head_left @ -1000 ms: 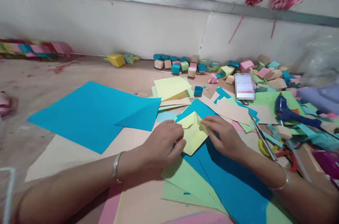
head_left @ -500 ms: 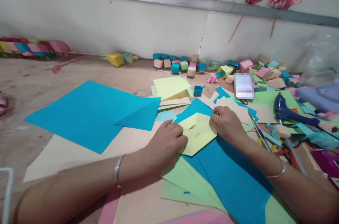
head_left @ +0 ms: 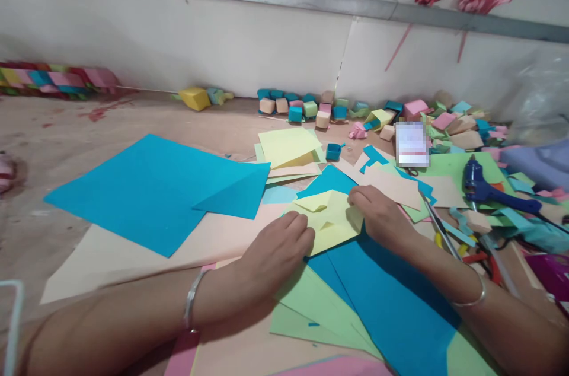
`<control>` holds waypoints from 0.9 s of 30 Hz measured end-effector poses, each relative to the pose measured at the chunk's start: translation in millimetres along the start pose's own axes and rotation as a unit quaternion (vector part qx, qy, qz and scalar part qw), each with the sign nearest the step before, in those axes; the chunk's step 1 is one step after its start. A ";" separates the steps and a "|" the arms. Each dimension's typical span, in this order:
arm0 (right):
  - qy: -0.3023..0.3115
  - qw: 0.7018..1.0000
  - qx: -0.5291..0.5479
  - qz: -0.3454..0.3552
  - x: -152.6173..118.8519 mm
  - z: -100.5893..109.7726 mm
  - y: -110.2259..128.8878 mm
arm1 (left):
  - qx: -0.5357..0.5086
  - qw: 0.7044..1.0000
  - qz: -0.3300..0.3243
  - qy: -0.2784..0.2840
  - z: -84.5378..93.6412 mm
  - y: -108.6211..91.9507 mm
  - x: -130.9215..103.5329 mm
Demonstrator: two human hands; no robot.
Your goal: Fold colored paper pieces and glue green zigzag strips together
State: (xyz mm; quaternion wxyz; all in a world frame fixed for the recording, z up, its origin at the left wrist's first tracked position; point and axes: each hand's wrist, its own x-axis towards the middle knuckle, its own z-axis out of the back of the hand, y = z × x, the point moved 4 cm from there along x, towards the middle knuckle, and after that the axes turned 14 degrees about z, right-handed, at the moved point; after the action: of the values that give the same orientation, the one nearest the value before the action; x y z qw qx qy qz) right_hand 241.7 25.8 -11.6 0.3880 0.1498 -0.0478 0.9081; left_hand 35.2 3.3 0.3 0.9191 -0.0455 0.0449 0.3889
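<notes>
Between my hands lies a folded pale yellow sheet of paper (head_left: 335, 232), with flaps meeting near its middle. Fingers curled, my left hand (head_left: 282, 248) grips the paper's left side. My right hand (head_left: 382, 216) pinches the upper right side; its fingertips partly hide that edge. Beneath the yellow paper is a large blue sheet (head_left: 386, 299), which overlaps light green sheets (head_left: 311, 311). A silver bangle circles each wrist.
Another blue sheet (head_left: 146, 192) lies at left. Farther back are a stack of yellow paper (head_left: 288, 147) and small paper boxes (head_left: 296, 113). At right are a blue glue gun (head_left: 482, 189), scissors (head_left: 440, 228), paper scraps and a phone-like blurred rectangle (head_left: 412, 145).
The yellow paper's lower corner has folded or tilted away, so its near edge is now straighter. My right hand has shifted slightly left, and my left forearm a little left and nearer.
</notes>
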 end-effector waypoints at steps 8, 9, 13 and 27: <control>0.047 0.977 0.209 0.026 1.3 11.2 -9.8 | -0.052 0.996 0.030 -0.064 4.7 -2.3 -1.9; 0.084 0.971 0.222 0.041 1.3 15.1 -9.3 | -0.052 0.996 0.032 -0.069 5.4 -3.2 -2.3; 0.167 0.954 0.238 0.078 1.6 25.2 -6.0 | -0.021 0.998 0.029 -0.061 -1.0 -4.5 0.4; 0.135 0.974 0.179 -0.040 4.1 -2.7 -18.7 | -0.157 0.978 0.140 0.000 -3.6 22.1 18.3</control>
State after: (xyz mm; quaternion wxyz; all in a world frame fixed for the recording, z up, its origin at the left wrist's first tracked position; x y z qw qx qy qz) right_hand 251.8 42.2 -13.5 0.3941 0.0946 0.1750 0.8973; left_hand 31.8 31.2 -6.5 0.8370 -0.1828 -0.0112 0.5157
